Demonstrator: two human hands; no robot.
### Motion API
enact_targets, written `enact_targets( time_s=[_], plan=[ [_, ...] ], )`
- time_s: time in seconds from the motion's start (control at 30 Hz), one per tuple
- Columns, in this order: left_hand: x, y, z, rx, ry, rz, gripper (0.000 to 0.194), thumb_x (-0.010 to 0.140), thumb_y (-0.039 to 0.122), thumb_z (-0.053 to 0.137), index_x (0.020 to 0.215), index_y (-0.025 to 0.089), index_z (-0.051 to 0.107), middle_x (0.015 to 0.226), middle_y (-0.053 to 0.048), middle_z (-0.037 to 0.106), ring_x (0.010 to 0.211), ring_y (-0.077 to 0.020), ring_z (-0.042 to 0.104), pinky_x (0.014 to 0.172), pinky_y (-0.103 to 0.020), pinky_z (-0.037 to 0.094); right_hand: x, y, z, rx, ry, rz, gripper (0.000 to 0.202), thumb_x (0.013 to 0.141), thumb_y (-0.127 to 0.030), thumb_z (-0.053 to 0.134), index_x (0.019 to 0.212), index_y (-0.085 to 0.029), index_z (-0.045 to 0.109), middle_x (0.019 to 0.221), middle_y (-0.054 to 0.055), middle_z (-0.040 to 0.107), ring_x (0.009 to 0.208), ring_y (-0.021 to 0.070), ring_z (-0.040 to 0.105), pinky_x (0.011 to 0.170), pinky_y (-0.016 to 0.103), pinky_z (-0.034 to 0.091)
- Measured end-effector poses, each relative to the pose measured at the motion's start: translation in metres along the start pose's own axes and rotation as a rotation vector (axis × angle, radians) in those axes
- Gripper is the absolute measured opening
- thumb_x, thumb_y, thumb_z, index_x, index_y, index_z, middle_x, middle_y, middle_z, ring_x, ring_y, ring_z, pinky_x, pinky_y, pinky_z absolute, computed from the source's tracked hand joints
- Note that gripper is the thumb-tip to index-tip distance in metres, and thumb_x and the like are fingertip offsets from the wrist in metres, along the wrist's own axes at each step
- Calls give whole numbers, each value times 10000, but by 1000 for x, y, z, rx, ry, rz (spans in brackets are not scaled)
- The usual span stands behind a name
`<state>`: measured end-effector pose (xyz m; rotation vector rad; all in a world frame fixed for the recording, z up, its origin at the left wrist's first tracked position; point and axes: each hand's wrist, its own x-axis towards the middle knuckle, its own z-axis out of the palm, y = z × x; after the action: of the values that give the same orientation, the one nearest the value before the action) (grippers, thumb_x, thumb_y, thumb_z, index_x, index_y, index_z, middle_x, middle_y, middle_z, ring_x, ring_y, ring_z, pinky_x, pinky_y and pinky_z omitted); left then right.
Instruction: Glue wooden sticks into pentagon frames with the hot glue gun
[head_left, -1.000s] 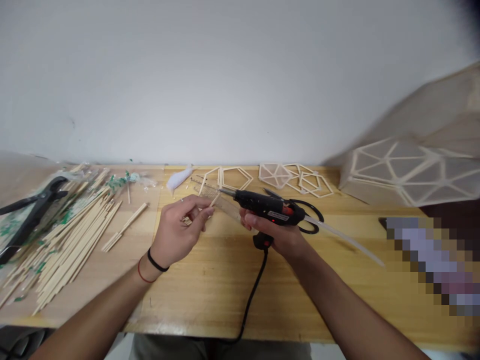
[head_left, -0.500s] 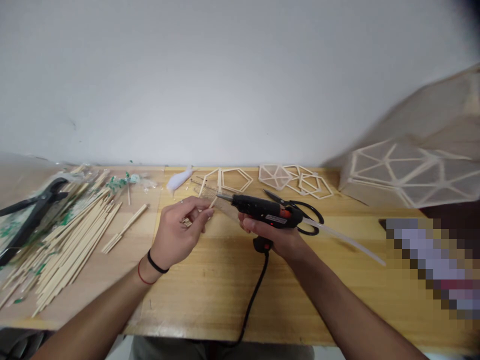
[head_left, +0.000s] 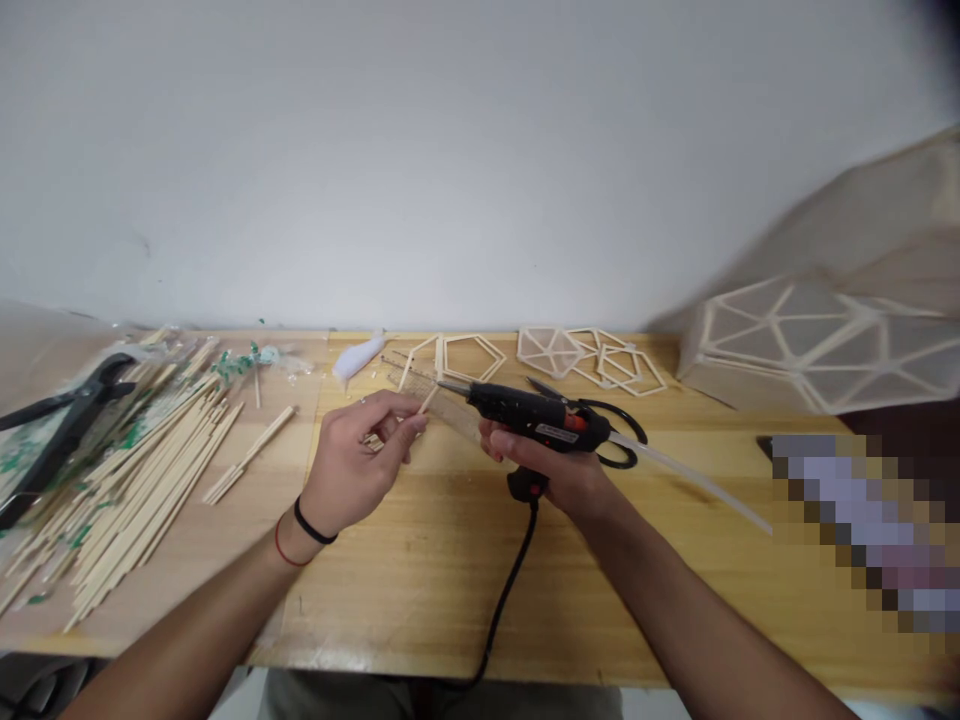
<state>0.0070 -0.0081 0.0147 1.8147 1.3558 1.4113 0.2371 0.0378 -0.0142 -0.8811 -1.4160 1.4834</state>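
l hand (head_left: 364, 460) pinches thin wood stick (head_left: 428, 401) btwn thumb & fingers, above table (head_left: 420, 580). r hand (head_left: 551, 465) has fingers curled round blk glue gun (head_left: 521, 408); nozzle (head_left: 454, 387) by stick's top end, can't tell if touching. scissors (head_left: 616, 405) lie just past gun, stick pile (head_left: 161, 490) off to l.

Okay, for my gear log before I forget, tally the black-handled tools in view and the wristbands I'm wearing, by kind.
Glue gun, in your right hand: 1
Scissors: 1
Plier-like tool: 1
Black wristband: 1
Red wristband: 1
Total: 5
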Motion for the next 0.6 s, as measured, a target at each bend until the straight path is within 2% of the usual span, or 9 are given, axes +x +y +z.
enact_targets(
  time_s=[0.17,0.4,0.6],
  plan=[
    [0,1,0,-11,1,-3,75,951,211,729,911,170,778,728,-14,762,508,-91,638,518,-206,516,0,-1,-1,-6,-14,-21,289,801,-507,879,796,-240,768,742,32,682,705,225,636,679,391,541],
    [1,2,0,-29,-7,-4,72,955,202,728,917,164,775,636,18,716,481,-83,627,509,-191,505,-1,-2,1,13,-29,25,306,761,-494,909,803,-223,773,726,24,683,682,204,631,638,358,538],
    [0,2,0,-31,-11,-15,80,964,216,722,924,161,763,678,5,742,486,-81,642,506,-183,510,1,-3,1,-3,-7,0,304,768,-491,896,767,-219,759,715,26,678,674,206,617,648,366,518]
  ],
)
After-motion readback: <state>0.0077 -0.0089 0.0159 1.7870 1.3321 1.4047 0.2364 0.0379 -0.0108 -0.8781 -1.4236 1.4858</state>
